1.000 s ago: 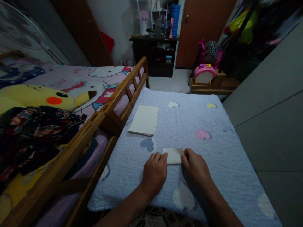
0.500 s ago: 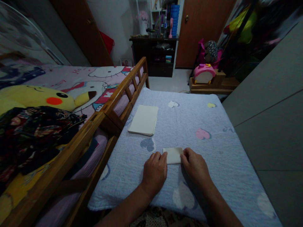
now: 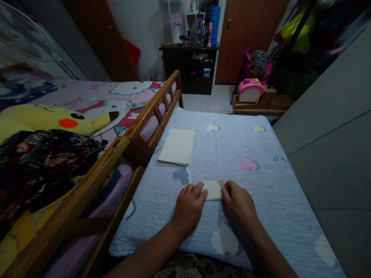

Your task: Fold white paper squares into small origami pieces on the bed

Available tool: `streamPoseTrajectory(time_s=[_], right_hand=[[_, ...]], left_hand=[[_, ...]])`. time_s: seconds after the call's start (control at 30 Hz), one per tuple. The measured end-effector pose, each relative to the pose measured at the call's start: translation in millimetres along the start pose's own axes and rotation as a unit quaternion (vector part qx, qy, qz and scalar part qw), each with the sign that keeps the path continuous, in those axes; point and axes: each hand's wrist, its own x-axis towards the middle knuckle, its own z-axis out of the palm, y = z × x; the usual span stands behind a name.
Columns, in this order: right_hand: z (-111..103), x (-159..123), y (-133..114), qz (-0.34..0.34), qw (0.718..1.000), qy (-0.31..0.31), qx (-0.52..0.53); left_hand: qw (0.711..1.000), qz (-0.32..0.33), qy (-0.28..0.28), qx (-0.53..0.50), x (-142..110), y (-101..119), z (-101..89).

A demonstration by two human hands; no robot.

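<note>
A small folded piece of white paper (image 3: 213, 190) lies on the blue cloth close in front of me. My left hand (image 3: 189, 204) grips its left end, with fingertips on top and the thumb along the near left corner. At the right edge, my right hand (image 3: 239, 200) pinches the paper between thumb and curled fingers. Farther off to the left rests a stack of white paper sheets (image 3: 176, 146), touched by neither hand.
The quilted blue cloth (image 3: 226, 146) with heart patterns covers the table. Along its left runs a wooden bed rail (image 3: 127, 139), with a yellow plush toy (image 3: 49, 117) and dark patterned clothing (image 3: 43, 162) beyond. A pale cabinet (image 3: 330, 154) stands to the right.
My left hand's fingers have shifted slightly right, farther over the paper's left end, covering more of it. My right hand and the paper stay nearly in place.
</note>
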Motion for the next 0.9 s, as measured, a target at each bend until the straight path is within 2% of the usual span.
streamPoseTrajectory(time_s=[0.1, 0.27, 0.37, 0.63, 0.9], right_hand=[[-1.0, -0.1, -0.9, 0.007, 1.000, -0.007, 0.000], [-1.1, 0.1, -0.5, 0.006, 1.000, -0.007, 0.006], [0.8, 0.4, 1.1, 0.011, 1.000, 0.001, 0.015], [4.3, -2.6, 0.6, 0.020, 0.999, 0.010, 0.024], [5.7, -4.1, 0.8, 0.014, 0.999, 0.018, 0.023]], left_hand=[[0.999, 0.051, -0.006, -0.011, -0.6, -3.1, -2.6], [0.996, 0.090, 0.016, -0.020, -6.1, -6.4, -2.1], [0.996, 0.088, 0.013, -0.029, -12.1, -5.6, -1.6], [0.993, 0.103, -0.053, -0.017, -24.5, -9.8, -5.6], [0.992, 0.113, -0.050, -0.012, -29.2, -16.9, -0.4]])
